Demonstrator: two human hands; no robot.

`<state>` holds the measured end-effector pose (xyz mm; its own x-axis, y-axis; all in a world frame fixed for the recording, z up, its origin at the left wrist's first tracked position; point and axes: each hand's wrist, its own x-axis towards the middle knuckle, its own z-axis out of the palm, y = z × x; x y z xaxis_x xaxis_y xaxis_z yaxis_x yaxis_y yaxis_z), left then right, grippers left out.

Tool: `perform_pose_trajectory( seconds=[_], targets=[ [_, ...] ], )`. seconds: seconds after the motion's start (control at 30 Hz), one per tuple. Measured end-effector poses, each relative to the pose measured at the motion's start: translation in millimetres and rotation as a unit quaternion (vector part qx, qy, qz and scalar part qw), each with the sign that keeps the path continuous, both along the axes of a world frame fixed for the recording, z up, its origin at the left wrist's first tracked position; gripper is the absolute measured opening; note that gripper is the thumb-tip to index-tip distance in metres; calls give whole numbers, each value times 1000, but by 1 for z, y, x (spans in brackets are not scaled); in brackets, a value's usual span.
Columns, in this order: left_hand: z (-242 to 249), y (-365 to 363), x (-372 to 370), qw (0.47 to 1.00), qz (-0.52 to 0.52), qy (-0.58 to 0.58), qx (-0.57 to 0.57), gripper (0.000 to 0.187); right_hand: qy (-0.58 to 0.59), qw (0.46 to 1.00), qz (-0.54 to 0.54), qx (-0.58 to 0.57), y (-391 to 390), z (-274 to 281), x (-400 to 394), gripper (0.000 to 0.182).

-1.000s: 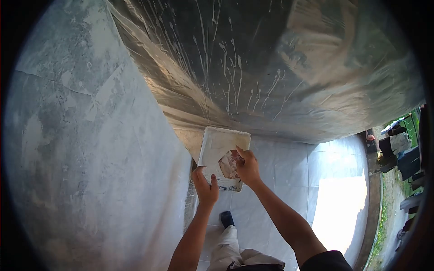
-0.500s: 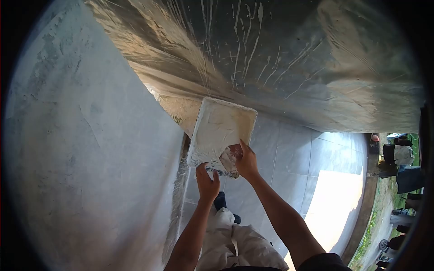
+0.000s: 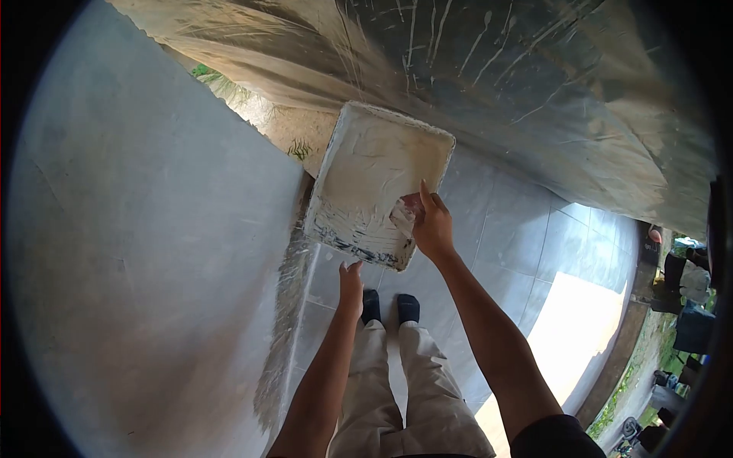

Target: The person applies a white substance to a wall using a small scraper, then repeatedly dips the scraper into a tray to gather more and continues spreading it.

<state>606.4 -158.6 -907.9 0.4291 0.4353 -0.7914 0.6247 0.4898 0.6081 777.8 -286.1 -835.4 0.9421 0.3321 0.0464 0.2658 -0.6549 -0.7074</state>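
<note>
My right hand [image 3: 434, 230] grips a small reddish flat scraper [image 3: 408, 214] smeared with white paste. It is over the right side of a shallow rectangular tray [image 3: 391, 114]. Off-white paste [image 3: 369, 172] coats the tray's bottom, ridged and streaked with dark patches toward the near edge. My left hand [image 3: 351, 290] is just below that near edge, thumb and finger apart, fingertips right at the rim, with nothing seen in it. Whatever supports the tray is hidden beneath it.
A smooth grey wall [image 3: 153, 229] fills the left side. Paint-splashed plastic sheeting [image 3: 534, 99] hangs across the top and right. Below lies a grey tiled floor [image 3: 496, 221], with my dark-socked feet [image 3: 408, 308] on it. Clutter [image 3: 691, 328] stands outside at far right.
The tray sits higher in view as the camera shifted. My left hand has drawn back from the near rim. My feet now stand side by side. The right hand still grips the scraper.
</note>
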Motion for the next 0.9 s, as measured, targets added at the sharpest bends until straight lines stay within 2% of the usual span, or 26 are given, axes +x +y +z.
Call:
perform_pose_trajectory(
  seconds=[0.07, 0.2, 0.53, 0.73, 0.9],
  targets=[
    [-3, -3, 4, 989, 60, -60, -123, 77, -3, 1000, 12, -3, 2, -10, 5, 63],
    [7, -4, 16, 968, 119, -104, -196, 80, -31, 997, 72, 14, 11, -32, 9, 61],
    [13, 0, 13, 952, 145, -120, -240, 86, -70, 986, 152, -5, 42, -49, 27, 60],
    [17, 0, 16, 949, 153, -117, -250, 85, -67, 978, 195, -17, 48, -61, 33, 62],
    [17, 2, 14, 945, 155, -123, -260, 77, -66, 982, 177, -32, 49, -63, 31, 61]
  ],
)
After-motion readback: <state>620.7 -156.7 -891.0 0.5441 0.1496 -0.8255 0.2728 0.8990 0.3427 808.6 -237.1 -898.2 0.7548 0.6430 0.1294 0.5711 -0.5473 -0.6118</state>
